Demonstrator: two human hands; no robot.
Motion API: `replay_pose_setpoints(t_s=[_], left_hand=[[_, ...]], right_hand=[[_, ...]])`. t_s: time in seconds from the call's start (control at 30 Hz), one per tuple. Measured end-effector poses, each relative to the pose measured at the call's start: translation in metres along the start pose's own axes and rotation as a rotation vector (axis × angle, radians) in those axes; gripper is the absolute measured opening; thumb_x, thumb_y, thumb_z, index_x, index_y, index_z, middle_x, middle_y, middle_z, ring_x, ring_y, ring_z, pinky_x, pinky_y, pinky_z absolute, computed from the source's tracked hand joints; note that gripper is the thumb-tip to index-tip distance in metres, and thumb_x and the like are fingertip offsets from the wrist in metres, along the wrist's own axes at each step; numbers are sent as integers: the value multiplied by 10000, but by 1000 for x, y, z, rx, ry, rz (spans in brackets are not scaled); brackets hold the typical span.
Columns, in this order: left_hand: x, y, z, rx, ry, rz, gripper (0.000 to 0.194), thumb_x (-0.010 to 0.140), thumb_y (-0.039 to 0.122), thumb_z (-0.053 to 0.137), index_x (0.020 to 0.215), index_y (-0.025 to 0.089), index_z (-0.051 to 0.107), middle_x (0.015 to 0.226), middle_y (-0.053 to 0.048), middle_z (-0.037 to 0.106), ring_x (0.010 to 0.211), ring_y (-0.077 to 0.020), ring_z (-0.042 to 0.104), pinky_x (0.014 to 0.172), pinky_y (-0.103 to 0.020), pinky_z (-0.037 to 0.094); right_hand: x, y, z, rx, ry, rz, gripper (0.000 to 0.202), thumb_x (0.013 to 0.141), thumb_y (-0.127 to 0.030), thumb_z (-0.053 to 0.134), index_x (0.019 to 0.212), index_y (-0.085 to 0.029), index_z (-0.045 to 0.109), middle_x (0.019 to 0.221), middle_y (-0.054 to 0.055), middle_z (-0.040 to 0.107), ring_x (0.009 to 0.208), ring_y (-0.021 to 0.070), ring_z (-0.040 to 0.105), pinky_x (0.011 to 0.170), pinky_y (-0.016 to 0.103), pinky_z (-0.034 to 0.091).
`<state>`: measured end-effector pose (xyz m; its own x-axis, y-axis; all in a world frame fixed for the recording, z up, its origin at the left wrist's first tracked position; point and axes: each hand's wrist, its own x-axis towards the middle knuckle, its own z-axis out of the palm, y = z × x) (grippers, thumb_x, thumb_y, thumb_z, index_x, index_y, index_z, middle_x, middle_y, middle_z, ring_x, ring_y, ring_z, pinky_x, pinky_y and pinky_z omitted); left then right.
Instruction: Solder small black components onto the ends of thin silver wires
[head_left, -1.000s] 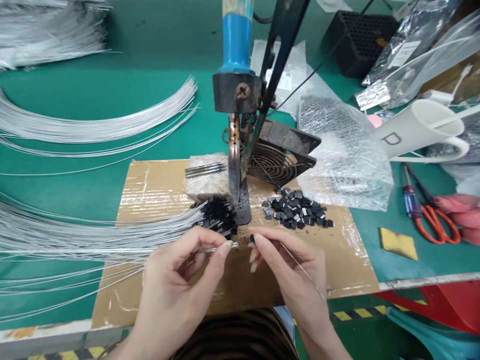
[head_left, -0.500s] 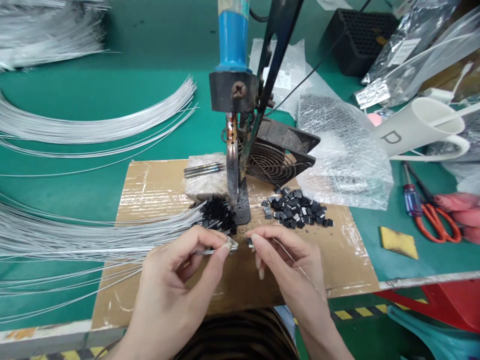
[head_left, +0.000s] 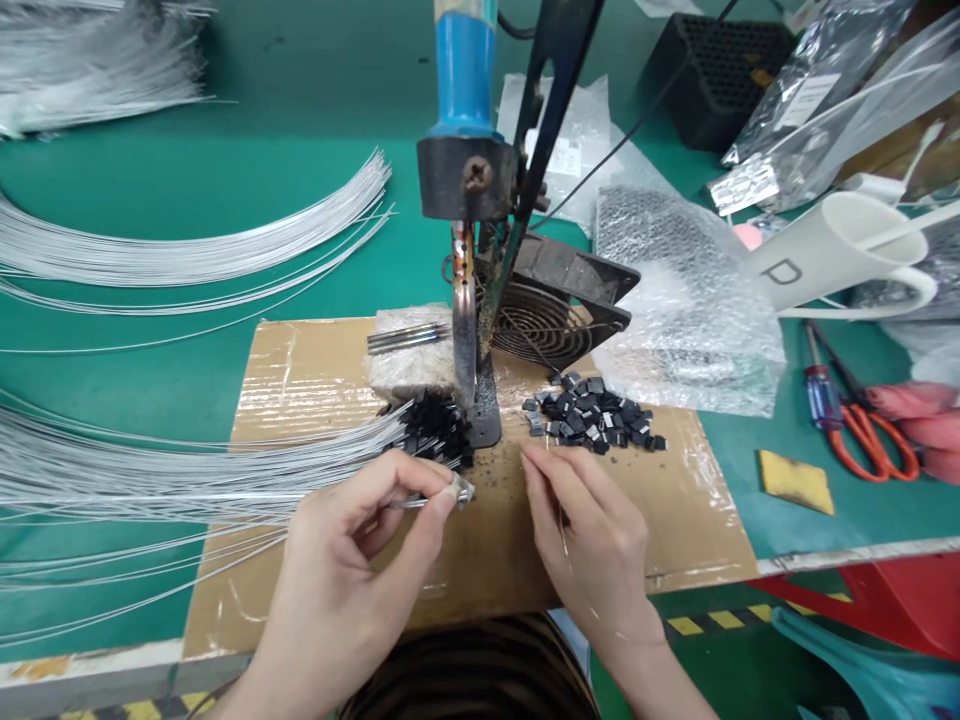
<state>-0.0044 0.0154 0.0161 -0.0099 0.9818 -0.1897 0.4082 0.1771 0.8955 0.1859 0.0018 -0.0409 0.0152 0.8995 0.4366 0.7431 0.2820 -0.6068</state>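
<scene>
My left hand (head_left: pixel 367 560) is closed, thumb and fingertips pinching a grey wire (head_left: pixel 409 503). A small shiny piece (head_left: pixel 466 491) shows at the wire's tip, its details too small to make out. My right hand (head_left: pixel 589 540) is closed, palm down, at the near edge of a pile of small black connectors (head_left: pixel 592 415). A thin solder wire (head_left: pixel 562 530) runs through its fingers; whether the fingertips also hold a connector is hidden. Above and between my hands hangs a soldering iron (head_left: pixel 465 330) with a blue handle, its tip pointing down.
Grey wires (head_left: pixel 300 465) with black ends lie left, near a wrapped block (head_left: pixel 409 370). Behind the iron sits a fan (head_left: pixel 555 310). Cardboard (head_left: pixel 675 520) covers the bench front. At right are bubble wrap (head_left: pixel 675 290), a sponge (head_left: pixel 795 481), scissors (head_left: pixel 874 445) and a white mug (head_left: pixel 832 250).
My right hand has moved right, away from my left hand, and turned palm down beside the connector pile. The black connector seen at its fingertips before no longer shows. The left hand stays put.
</scene>
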Motion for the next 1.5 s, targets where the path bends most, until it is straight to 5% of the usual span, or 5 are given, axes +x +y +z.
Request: replay_pose_setpoints(t_s=[0.3, 0.67, 1.07, 1.23, 1.5], left_hand=[[-1, -7, -5, 39, -52, 86, 103, 949, 249, 666, 859, 223, 708, 870, -28, 798, 730, -150, 722, 600, -211, 515], [-3, 6, 0, -42, -36, -11, 118, 926, 247, 668, 823, 226, 722, 876, -1, 783, 773, -134, 713, 639, -202, 509], [-1, 10, 4, -192, -68, -68, 111, 889, 230, 704, 785, 222, 743, 894, -11, 807, 719, -114, 708, 578, -152, 512], [0, -1, -3, -91, -32, -35, 94, 888, 222, 721, 795, 217, 733, 893, -4, 803, 692, -87, 692, 616, -122, 520], [2, -4, -9, -58, -68, 29, 101, 917, 219, 706, 820, 229, 734, 869, 10, 797, 654, -79, 679, 585, -112, 518]], right_hand=[[1, 7, -12, 26, -194, 177, 92, 997, -135, 648, 1026, -168, 730, 835, 38, 702, 686, 156, 690, 664, 279, 593], [9, -22, -12, 997, -163, 805, 169, 865, -316, 870, 870, -225, 728, 625, -58, 646, 506, 61, 557, 482, 142, 485], [12, -27, 0, 1145, -186, 830, 232, 919, -364, 820, 800, -203, 704, 604, -41, 639, 466, 67, 514, 435, 167, 411], [6, -9, -8, 849, 35, 559, 653, 1143, -478, 307, 863, -222, 839, 612, -1, 521, 540, 116, 469, 484, 256, 353], [4, -11, 6, 284, -178, 198, 72, 955, -204, 733, 969, -162, 789, 736, 10, 613, 680, 173, 581, 645, 310, 492]])
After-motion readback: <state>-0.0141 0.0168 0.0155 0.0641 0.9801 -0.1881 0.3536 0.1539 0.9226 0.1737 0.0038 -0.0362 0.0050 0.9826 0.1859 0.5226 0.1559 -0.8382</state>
